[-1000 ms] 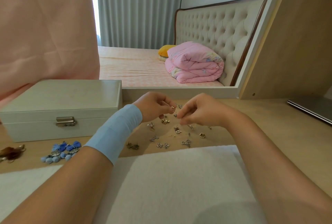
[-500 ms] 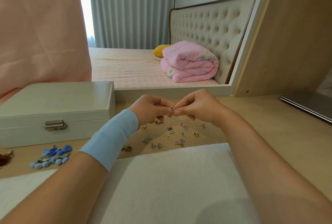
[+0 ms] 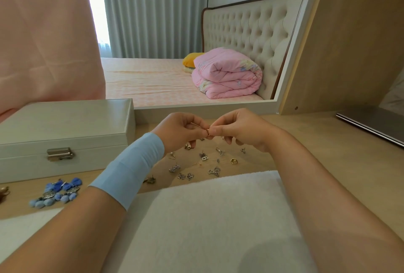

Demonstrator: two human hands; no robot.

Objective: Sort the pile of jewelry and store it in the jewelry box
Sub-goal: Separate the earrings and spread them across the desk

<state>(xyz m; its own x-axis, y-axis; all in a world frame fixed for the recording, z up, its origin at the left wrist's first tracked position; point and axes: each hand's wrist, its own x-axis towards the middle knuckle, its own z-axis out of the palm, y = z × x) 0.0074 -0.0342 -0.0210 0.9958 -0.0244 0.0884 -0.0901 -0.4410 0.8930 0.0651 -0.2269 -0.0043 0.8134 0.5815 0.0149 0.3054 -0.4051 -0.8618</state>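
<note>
1. Though shut, the jewelry box faces me.
2. Right of the box, my left hand and right hand meet, fingers curled.
3. Loose jewelry lies scattered right of the box.
4. Both hands pinch one small gold piece.

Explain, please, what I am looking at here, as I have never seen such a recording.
No machine here: a camera worn on a person's head looks forward and down at two bare hands. The left hand and right hand meet above a wooden table, both pinching one small gold piece. Under them lie scattered small earrings and charms and a gold ring. A closed white jewelry box sits left, blue earrings before it, a white towel nearest the camera.
</note>
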